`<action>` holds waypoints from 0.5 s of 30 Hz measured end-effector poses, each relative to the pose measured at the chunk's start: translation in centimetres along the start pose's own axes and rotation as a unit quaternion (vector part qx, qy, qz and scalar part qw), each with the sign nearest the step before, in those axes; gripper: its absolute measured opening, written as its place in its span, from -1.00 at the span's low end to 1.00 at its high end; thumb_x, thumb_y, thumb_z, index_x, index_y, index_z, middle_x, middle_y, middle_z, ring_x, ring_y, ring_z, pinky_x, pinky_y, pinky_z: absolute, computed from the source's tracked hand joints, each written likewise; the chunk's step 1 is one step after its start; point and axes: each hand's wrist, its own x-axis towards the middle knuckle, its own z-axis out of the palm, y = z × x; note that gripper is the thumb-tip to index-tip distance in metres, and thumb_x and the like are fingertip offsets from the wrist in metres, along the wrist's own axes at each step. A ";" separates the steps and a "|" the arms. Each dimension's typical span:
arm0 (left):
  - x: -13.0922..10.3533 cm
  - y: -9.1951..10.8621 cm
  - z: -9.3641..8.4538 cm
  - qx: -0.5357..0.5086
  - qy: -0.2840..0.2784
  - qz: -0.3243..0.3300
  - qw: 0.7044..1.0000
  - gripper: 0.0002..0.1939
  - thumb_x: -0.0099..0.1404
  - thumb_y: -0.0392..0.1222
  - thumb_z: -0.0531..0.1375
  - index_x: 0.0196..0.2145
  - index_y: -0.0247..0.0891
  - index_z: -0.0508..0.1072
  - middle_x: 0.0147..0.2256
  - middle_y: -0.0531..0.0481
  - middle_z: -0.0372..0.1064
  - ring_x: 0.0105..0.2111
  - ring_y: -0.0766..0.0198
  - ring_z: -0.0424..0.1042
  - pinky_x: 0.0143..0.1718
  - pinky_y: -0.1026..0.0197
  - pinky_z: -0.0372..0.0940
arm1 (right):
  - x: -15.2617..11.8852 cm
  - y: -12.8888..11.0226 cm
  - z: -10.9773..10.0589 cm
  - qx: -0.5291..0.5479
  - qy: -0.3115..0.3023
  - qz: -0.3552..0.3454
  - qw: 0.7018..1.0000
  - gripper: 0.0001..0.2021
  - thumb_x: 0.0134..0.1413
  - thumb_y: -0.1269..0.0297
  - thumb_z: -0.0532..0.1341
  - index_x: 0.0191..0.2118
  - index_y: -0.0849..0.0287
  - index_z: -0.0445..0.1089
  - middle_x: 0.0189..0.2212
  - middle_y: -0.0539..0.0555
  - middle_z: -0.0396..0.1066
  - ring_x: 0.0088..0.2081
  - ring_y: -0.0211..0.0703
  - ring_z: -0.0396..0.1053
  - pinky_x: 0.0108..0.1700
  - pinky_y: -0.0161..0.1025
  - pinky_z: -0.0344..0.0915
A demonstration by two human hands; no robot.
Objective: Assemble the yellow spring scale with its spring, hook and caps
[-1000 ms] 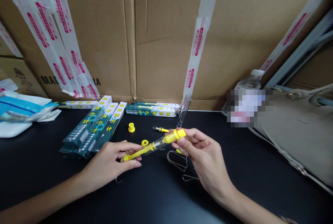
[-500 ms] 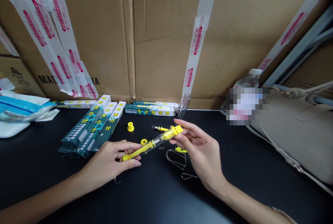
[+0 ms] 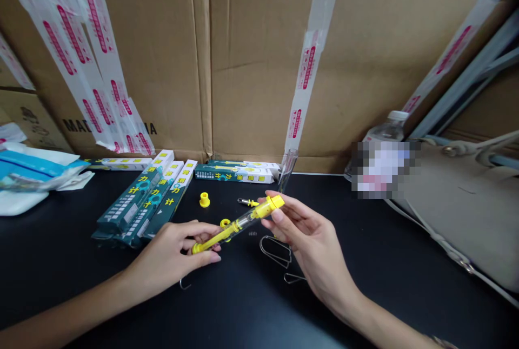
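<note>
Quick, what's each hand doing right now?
Left hand: closed on the lower end of the tube.
Right hand: closed on the tube's yellow cap.

1. Clear tube (image 3: 253,217): held aloft, slanting, right end higher.
2. Yellow cap (image 3: 268,207): at the tube's upper end; how firmly seated is hard to tell.
3. Yellow rod (image 3: 215,239): inside, toward the lower end.

Premises appear to be a storeroom workspace, evidenced by large taped cartons (image 3: 255,100) behind a black tabletop (image 3: 235,305) bearing printed boxes (image 3: 135,200).
</note>
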 end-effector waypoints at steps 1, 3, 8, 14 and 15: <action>0.0 0.0 0.0 0.000 -0.001 -0.002 1.000 -0.60 0.11 -0.09 0.37 -0.08 -0.21 0.59 -0.16 0.01 0.57 -0.14 0.10 0.59 -0.06 0.16 0.51 | -0.2 0.1 0.2 0.012 -0.006 0.002 1.000 -0.68 0.06 0.25 0.44 -0.02 0.04 0.57 -0.03 0.07 0.59 -0.11 -0.18 0.57 -0.06 -0.33 0.54; 0.0 0.1 0.1 -0.002 -0.001 -0.008 1.000 -0.59 0.10 -0.07 0.37 -0.09 -0.22 0.59 -0.16 0.00 0.58 -0.14 0.09 0.59 -0.07 0.15 0.51 | -0.5 0.1 0.7 0.031 -0.015 0.006 0.999 -0.66 0.08 0.26 0.43 0.01 0.01 0.55 0.03 0.08 0.56 -0.03 -0.12 0.54 -0.02 -0.27 0.54; 0.0 0.6 0.1 0.003 -0.005 -0.022 1.000 -0.58 0.08 -0.04 0.37 -0.11 -0.24 0.60 -0.22 -0.02 0.59 -0.16 0.05 0.59 -0.09 0.13 0.51 | -1.0 -0.5 1.5 0.011 -0.022 -0.041 0.999 -0.67 0.06 0.24 0.44 -0.02 0.00 0.57 -0.03 0.11 0.59 0.04 0.00 0.52 -0.01 -0.16 0.55; 0.1 0.3 0.0 0.013 -0.006 -0.009 1.000 -0.60 0.10 -0.03 0.37 -0.12 -0.23 0.60 -0.24 0.00 0.59 -0.18 0.08 0.59 -0.12 0.16 0.51 | -0.8 -0.4 1.2 0.019 -0.011 -0.022 1.000 -0.74 0.10 0.18 0.41 -0.08 0.05 0.58 -0.08 0.11 0.62 -0.05 -0.03 0.57 -0.09 -0.21 0.59; 0.1 0.2 0.0 0.013 -0.005 -0.008 1.000 -0.60 0.10 -0.03 0.37 -0.11 -0.23 0.60 -0.24 0.00 0.59 -0.18 0.08 0.59 -0.11 0.16 0.51 | -0.7 -0.3 1.1 0.023 -0.009 -0.013 1.000 -0.75 0.09 0.19 0.41 -0.09 0.07 0.59 -0.09 0.11 0.62 -0.07 -0.05 0.59 -0.10 -0.23 0.59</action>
